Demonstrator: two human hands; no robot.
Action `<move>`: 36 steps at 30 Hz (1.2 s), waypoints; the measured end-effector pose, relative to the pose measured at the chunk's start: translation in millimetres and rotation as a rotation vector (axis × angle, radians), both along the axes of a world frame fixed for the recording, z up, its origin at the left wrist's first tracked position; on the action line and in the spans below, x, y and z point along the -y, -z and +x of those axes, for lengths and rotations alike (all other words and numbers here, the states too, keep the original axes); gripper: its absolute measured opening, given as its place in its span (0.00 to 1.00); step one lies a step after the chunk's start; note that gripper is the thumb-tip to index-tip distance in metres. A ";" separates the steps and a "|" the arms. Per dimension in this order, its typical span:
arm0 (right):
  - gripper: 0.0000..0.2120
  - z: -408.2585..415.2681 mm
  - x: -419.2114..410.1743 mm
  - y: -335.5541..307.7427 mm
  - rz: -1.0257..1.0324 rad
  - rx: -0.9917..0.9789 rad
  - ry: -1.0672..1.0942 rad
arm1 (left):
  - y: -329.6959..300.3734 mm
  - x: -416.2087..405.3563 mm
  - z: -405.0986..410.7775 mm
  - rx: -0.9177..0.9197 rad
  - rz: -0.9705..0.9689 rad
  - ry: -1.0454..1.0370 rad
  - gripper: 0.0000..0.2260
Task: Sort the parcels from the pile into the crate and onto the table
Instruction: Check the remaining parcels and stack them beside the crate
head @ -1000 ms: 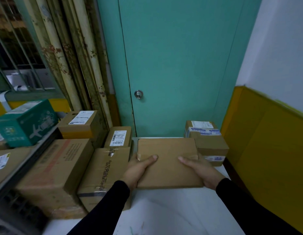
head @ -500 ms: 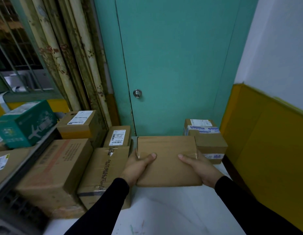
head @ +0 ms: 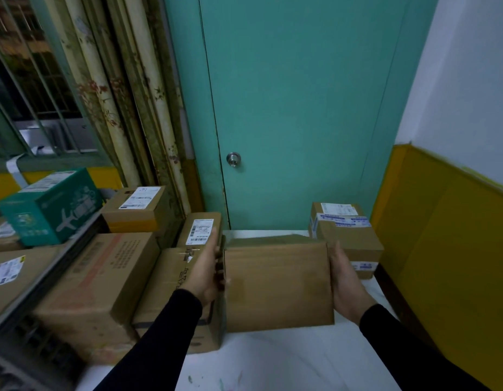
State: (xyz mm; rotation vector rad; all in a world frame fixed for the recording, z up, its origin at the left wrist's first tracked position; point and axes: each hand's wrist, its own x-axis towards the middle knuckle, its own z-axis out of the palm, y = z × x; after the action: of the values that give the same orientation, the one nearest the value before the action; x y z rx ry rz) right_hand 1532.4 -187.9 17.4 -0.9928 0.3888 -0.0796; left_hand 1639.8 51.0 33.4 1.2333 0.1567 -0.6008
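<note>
- The left edge of a plain brown parcel is pressed by the flat left hand; its fingers are laid nearly straight along that side, pointing toward 12 o'clock.
- The right edge of the same parcel is braced by the right hand, palm inward, with the fingers stretched along the side and not curled over the top.
- The parcel is thus clamped between the two palms, at the centre of the view, over the far part of a white table; whether its underside touches the table cannot be told.
- Black sleeves are seen running back from both wrists toward 6 o'clock.
- Near the parcel's 2 o'clock corner, a small labelled box is set on the table just beyond the right hand.
- At 9 o'clock, beside the left hand, a pile of cardboard boxes is stacked, with a narrow labelled carton just behind the fingertips.
- Further out at 10 o'clock, a green box is perched on other cartons.
- At 12 o'clock a teal door with a round knob is seen closed.
</note>
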 end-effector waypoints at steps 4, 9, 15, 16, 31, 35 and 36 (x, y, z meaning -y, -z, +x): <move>0.31 2.4 7.5 4.8 0.011 -0.049 -0.012 | 0.5 2.3 -7.8 0.007 0.111 0.078 0.15; 0.23 3.3 7.6 9.2 -0.107 -0.045 -0.151 | 6.4 8.4 -11.8 0.090 0.097 0.037 0.31; 0.38 3.3 2.8 13.4 -0.320 -0.014 -0.136 | 8.4 15.2 -28.5 0.296 0.265 0.097 0.41; 0.39 3.3 2.7 14.4 -0.346 -0.001 -0.127 | 9.8 15.5 -30.1 0.330 0.279 0.107 0.42; 0.36 7.7 4.3 25.3 -0.419 0.035 -0.099 | 11.8 15.8 -29.6 0.429 0.279 0.107 0.28; 0.36 11.1 6.0 24.4 -0.409 0.054 -0.101 | 13.1 14.9 -28.5 0.441 0.287 0.112 0.26; 0.36 10.8 5.8 24.7 -0.409 0.054 -0.102 | 15.1 14.0 -27.8 0.442 0.303 0.115 0.26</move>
State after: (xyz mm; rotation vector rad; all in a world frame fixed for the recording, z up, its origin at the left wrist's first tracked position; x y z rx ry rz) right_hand 1543.2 -193.7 -7.3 -1.4098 0.2759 -0.0959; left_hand 1612.0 37.0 18.3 1.6479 -0.2022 -0.3978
